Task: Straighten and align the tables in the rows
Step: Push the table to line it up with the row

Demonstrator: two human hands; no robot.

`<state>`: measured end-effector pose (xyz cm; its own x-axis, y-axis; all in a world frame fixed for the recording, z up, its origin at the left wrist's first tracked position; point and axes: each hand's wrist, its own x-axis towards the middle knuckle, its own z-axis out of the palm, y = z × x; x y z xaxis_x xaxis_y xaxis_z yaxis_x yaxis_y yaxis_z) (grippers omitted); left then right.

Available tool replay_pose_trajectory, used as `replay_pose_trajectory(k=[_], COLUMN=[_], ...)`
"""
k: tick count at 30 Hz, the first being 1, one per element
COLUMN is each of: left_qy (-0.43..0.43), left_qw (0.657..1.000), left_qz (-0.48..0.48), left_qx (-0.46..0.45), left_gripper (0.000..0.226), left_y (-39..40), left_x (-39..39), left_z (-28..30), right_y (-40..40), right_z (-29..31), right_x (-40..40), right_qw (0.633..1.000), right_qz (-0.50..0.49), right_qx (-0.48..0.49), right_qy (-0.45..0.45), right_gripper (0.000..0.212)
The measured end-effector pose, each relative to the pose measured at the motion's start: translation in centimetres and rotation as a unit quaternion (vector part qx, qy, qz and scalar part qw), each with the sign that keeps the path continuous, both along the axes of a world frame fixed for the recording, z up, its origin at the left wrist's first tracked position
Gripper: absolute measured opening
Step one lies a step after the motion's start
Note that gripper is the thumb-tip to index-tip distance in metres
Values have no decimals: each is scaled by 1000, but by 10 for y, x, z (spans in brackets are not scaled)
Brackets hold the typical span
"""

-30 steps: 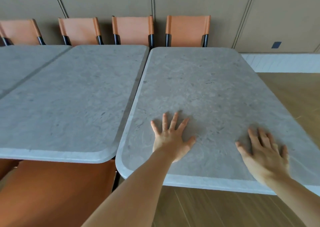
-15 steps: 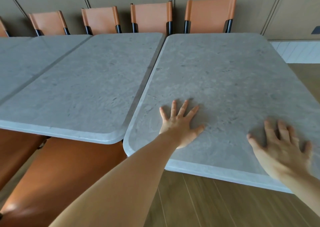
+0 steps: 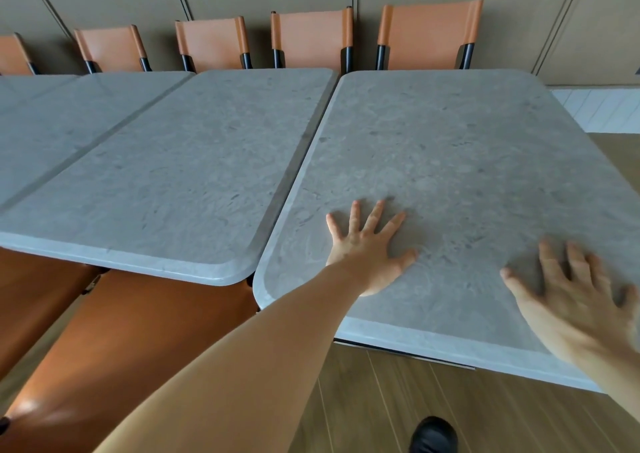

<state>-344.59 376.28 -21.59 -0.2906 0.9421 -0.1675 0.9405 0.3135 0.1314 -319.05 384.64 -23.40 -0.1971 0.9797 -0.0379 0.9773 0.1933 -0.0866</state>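
Observation:
A row of grey stone-topped tables runs from left to right. The rightmost table [image 3: 450, 147] sticks out nearer to me than its left neighbour [image 3: 180, 175], with a narrow gap between them. My left hand [image 3: 367, 248] lies flat on the rightmost top near its front left, fingers spread. My right hand [image 3: 575, 296] presses flat near the front right edge, fingers straight, slightly blurred. A third table [image 3: 52, 123] continues the row at far left.
Orange chairs [image 3: 311, 37] line the far side against a brown panelled wall. Two orange chair seats [image 3: 138, 331] are tucked under the near left table edge. Wooden floor [image 3: 398, 400] lies below me, with my dark shoe [image 3: 433, 433] on it.
The view has shifted left and tilted down, showing more tables, chairs and my shoe. Both hands stay flat on the rightmost table; its front edge still sits nearer than the neighbour's.

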Motion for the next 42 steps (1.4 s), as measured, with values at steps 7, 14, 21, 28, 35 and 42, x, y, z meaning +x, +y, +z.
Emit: replay_pose_trajectory(k=[7,14,21,28,35,42], left_qy=[0,3,6,3,5,12], left_qw=[1000,1000,1000,1000,1000,1000], left_qz=[-1,-3,-3,-3,-3,8], left_qx=[-5,-6,-11,-8,-7,-19], left_gripper=[72,72,72,72,72,72], left_y=[4,9,24,34,37,33], left_x=[-2,-7,-17,-23,-24,-20], left_z=[-1,-3,-3,-2,-3,-1], right_y=[11,27,30,43,27,18], right_z=[-11,-34,-22,-23,0,22], right_x=[0,12,0,-11,-20,-18], right_qw=[999,997,996,1000,1000,997], right_qz=[-10,55,54,20,-13,-1], right_qx=[26,17,0,19,-1,-78], right_qy=[20,43,65,10,18,16], right_gripper=[94,93,94,97,85,84])
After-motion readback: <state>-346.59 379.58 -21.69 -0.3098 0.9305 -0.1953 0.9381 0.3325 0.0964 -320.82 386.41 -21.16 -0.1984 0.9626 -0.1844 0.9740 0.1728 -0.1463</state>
